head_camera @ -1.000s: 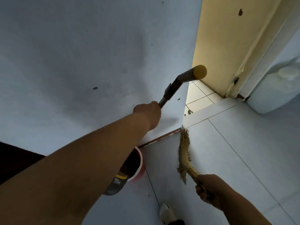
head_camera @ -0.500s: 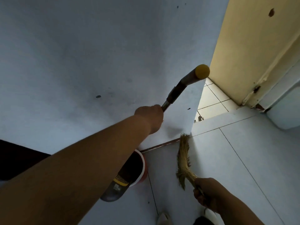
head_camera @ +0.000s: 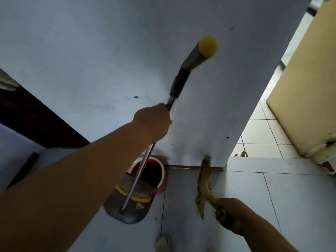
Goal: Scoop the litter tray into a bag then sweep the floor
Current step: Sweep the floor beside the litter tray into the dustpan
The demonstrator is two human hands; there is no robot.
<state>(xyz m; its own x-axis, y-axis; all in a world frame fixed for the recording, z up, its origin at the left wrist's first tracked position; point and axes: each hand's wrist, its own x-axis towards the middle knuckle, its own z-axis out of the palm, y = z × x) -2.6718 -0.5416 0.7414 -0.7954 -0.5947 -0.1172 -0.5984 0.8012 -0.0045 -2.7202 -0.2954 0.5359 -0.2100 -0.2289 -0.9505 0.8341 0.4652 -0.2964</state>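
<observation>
Left hand [head_camera: 152, 122], fingers wrapped tight round metal shaft of long-handled dustpan [head_camera: 129, 202]; pan sits on tiled floor [head_camera: 254, 206] w/ mouth at a red bucket [head_camera: 160, 179] by the wall [head_camera: 91, 60]. Right hand [head_camera: 231, 215] fisted on straw hand broom [head_camera: 204, 184], bristle tips at wall base near corner. Litter tray, bag: not in view.
</observation>
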